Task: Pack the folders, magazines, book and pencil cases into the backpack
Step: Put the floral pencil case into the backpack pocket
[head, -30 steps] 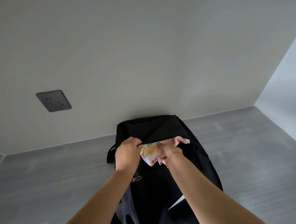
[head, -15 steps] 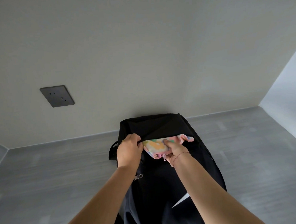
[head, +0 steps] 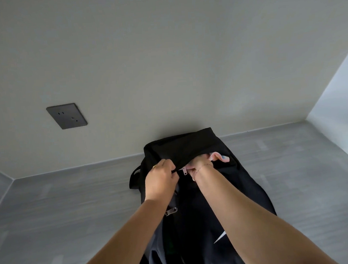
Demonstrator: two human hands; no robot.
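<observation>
A black backpack [head: 242, 180] lies on the grey surface with its top against the wall. My left hand [head: 161, 179] pinches the edge of its front pocket opening and holds it up. My right hand [head: 200, 165] is pushed into that opening, fingers hidden inside, on a pink and multicoloured pencil case [head: 220, 157]. Only the case's right corner and its small zip pull [head: 184, 171] still show outside the pocket. No folders, magazines or book are in sight.
A grey tabletop [head: 61, 212] spreads out on both sides of the backpack. A dark wall socket [head: 66, 116] sits on the pale wall at the back left. A second wall [head: 342, 109] closes the right side. A metal zip pull [head: 171, 211] hangs on the backpack's left.
The pencil case has gone much deeper into the pocket, and my right hand has followed it inside. My left hand keeps holding the pocket edge.
</observation>
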